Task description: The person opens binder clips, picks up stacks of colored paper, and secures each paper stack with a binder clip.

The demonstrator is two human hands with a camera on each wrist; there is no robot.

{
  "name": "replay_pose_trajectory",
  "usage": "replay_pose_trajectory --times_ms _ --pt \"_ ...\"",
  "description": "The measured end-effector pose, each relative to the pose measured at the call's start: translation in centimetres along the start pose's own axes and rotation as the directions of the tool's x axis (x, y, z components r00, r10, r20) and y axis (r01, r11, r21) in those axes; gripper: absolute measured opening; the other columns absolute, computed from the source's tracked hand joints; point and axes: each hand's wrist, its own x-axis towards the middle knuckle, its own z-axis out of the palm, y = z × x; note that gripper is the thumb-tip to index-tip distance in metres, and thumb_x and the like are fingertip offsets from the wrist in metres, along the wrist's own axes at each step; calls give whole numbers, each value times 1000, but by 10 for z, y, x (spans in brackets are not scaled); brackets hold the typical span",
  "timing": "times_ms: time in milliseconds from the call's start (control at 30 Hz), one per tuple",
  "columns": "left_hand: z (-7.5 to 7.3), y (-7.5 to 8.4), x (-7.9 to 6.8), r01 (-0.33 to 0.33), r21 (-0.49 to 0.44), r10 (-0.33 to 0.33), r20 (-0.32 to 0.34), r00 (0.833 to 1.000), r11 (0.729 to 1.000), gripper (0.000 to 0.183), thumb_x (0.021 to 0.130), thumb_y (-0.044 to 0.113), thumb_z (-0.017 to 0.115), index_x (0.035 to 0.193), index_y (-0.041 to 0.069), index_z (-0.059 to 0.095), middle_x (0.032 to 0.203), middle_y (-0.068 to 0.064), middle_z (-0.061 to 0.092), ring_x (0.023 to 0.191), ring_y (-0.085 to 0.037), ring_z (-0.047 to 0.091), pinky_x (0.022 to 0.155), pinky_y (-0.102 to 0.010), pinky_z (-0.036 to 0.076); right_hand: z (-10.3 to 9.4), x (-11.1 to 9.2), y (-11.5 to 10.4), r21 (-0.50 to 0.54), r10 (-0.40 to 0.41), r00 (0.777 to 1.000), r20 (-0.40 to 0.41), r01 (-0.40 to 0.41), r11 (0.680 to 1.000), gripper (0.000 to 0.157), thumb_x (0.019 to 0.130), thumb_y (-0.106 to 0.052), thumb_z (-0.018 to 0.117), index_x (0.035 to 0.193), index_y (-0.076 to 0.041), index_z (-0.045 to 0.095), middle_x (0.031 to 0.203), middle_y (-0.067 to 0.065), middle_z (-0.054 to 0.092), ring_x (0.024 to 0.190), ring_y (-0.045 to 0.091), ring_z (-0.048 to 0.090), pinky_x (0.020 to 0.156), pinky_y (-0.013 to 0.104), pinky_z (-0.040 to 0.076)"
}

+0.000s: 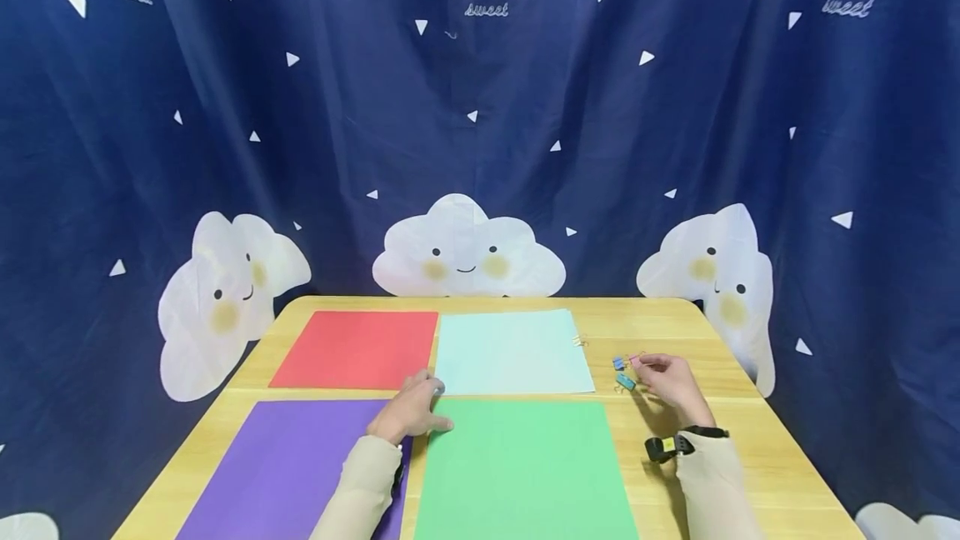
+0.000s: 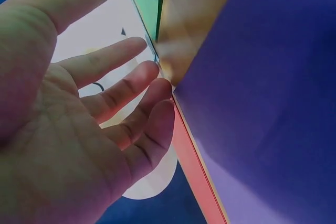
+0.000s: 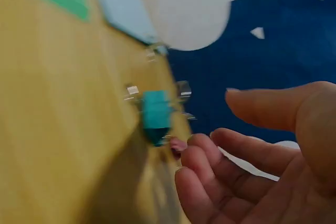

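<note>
My right hand (image 1: 670,386) reaches over a small group of binder clips on the right of the table. Its fingertips are right at a pink binder clip (image 1: 636,361), and in the right wrist view the thumb stands apart from the fingers. Beside it lie a blue binder clip (image 1: 618,363) and a teal binder clip (image 3: 156,115). My left hand (image 1: 414,407), fingers loosely bent, hovers where the coloured sheets meet. Around it are the purple sheet (image 1: 292,465), green sheet (image 1: 525,465), red sheet (image 1: 356,348) and light blue sheets (image 1: 513,352).
A small pale clip (image 1: 579,341) sits at the right edge of the light blue sheets. The wooden table (image 1: 742,432) ends at a dark blue curtain (image 1: 480,148) printed with clouds. A black wrist camera (image 1: 663,448) is strapped on the right wrist.
</note>
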Motion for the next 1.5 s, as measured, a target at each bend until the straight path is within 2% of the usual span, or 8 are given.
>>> replay_pose_trajectory --times_ms 200,300,500,633,800,933,1100,1500 --pt "4 -2 0 5 11 -5 -6 1000 1000 55 79 21 91 123 0 65 125 -11 60 120 -33 54 100 -50 52 15 2 8 -210 -58 994 88 75 975 58 97 -23 72 140 12 54 130 32 62 111 36 63 82 36 55" --pt "6 -3 2 11 17 -11 -4 1000 1000 52 77 21 92 118 1 66 118 -9 62 117 -32 56 98 -49 53 20 1 4 -230 -90 987 131 119 966 62 94 -20 76 142 10 53 124 32 61 105 35 60 85 43 54" --pt "8 -2 0 1 17 0 -7 1000 1000 47 79 19 90 116 1 67 120 -10 62 122 -35 56 101 -51 52 31 3 0 -309 -170 975 146 208 928 50 88 -12 81 129 11 65 143 39 53 128 57 54 104 61 52" --pt "7 -2 -2 -33 31 33 0 999 999 55 78 21 92 121 -2 66 128 -14 60 126 -37 53 104 -53 52 32 3 -1 -335 -175 979 104 200 921 42 86 -7 81 122 11 69 137 41 56 124 57 57 83 50 60" --pt "4 -2 -2 -42 54 42 8 999 998 63 75 25 94 124 -1 66 134 -14 57 126 -35 52 105 -52 52 32 2 -2 -316 -156 986 65 169 934 39 86 -5 80 119 11 69 123 39 63 98 42 68 58 33 54" --pt "4 -1 -3 -39 64 38 12 999 997 64 74 26 95 124 0 65 128 -10 59 119 -30 54 103 -49 52 32 1 -2 -310 -124 991 44 131 942 36 86 -6 80 115 11 68 113 33 65 84 30 66 59 33 52" --pt "3 2 -5 -31 76 29 19 999 997 64 74 24 95 125 -1 64 125 -10 59 117 -29 55 103 -49 53 31 1 -1 -324 -109 994 30 113 939 32 86 -8 80 111 8 68 108 28 66 90 31 63 62 33 50" --pt "-1 7 -1 23 76 -28 73 997 997 60 72 24 96 117 4 63 119 -7 59 113 -26 54 98 -45 54 31 -2 -5 -323 -83 995 53 96 942 36 85 -12 83 108 5 62 97 20 62 71 23 57 57 33 50"
